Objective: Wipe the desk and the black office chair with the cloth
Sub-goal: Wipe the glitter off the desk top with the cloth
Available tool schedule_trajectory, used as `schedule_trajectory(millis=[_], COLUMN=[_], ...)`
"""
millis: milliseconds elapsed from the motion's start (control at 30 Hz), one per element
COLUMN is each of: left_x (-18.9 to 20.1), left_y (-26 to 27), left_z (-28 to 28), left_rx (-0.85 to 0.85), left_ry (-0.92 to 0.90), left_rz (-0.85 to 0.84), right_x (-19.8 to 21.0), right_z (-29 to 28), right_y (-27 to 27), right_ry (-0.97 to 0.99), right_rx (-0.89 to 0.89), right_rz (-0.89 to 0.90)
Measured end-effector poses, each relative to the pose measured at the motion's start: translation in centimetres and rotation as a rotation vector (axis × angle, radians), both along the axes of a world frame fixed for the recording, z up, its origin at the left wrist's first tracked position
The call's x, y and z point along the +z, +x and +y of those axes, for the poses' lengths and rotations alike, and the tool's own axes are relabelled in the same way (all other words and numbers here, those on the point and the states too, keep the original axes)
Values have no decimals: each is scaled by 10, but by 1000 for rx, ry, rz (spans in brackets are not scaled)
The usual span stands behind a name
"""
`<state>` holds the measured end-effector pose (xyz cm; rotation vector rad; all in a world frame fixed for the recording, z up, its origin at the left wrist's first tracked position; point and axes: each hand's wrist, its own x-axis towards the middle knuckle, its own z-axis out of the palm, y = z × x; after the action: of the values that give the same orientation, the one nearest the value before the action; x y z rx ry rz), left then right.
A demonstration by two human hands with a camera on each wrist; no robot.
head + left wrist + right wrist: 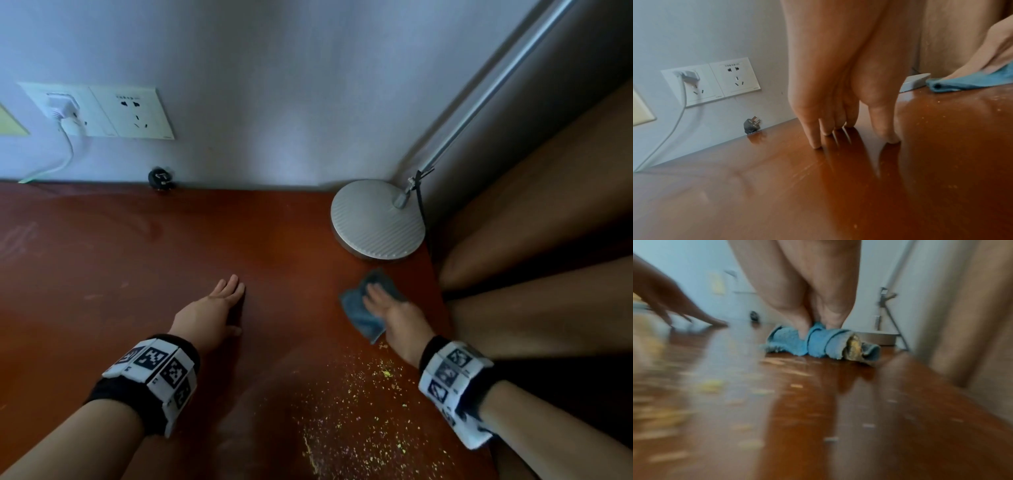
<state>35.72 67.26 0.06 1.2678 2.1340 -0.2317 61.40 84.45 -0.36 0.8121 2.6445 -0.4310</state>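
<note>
My left hand (230, 301) rests flat on the reddish-brown desk (130, 274), fingers straight, their tips (816, 144) touching the wood and holding nothing. My right hand (387, 305) presses a crumpled blue cloth (359, 317) onto the desk near its right edge, just in front of the lamp base. In the blurred right wrist view the cloth (818, 342) bunches up under the thumb and fingers, with yellow dirt (854, 347) caught in one fold. Yellow crumbs (359, 404) lie scattered on the desk nearer to me than the cloth. No black office chair is in view.
A round grey lamp base (378, 219) with a slanted metal pole (479, 102) stands in the back right corner. Brown curtain folds (548, 212) hang right of the desk. On the wall are sockets (133, 113), a white charger (63, 109) with its cable, and a black plug (161, 178).
</note>
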Motion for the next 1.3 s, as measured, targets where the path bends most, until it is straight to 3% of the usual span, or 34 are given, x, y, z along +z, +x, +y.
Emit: schedule_trajectory(millis=[100,167,200,267,300,433,567,700,800,867,933,1033,1100,1233,1300], left_x=[0,-2,-3,-4,-5,-7,-5,0,3,4,4,2,1,-1,0], left_y=[-1,-2,-3,-3,-3,-3,-2,7,16,19,21,26,29,31,31], left_z=[0,0,0,-1,-2,-2,-3,-8,-19,-28,-39,-59,-70,-79,-83], left_rx=[2,4,7,18,23,30,0,-90,-167,-194,-199,-185,-180,-182,-175], left_ry=[-1,9,11,10,10,21,11,-60,-100,-104,-109,-105,-80,-60,-61], left_rz=[-4,-6,-8,-11,-14,-19,-1,30,18,9,-5,-14,-18,-28,-29], right_x=[6,20,26,29,32,14,3,17,37,40,30,-1,-10,1,7], right_z=[-23,-8,6,37,47,41,-7,-56,-46,-24,-15,-30,-51,-128,-152], right_y=[3,-4,-10,-24,-34,-54,-24,8,-7,-32,-58,-74,-69,-31,-11], right_ry=[-213,-299,-334,-201,-79,1,-141,-289,-371,-294,-212,-52,70,-180,-308], right_rx=[200,79,-85,-242,-174,13,215,417,93,-86,-102,1,97,473,572], right_rz=[30,155,293,349,288,59,56,1,219,380,333,40,-51,-16,-13])
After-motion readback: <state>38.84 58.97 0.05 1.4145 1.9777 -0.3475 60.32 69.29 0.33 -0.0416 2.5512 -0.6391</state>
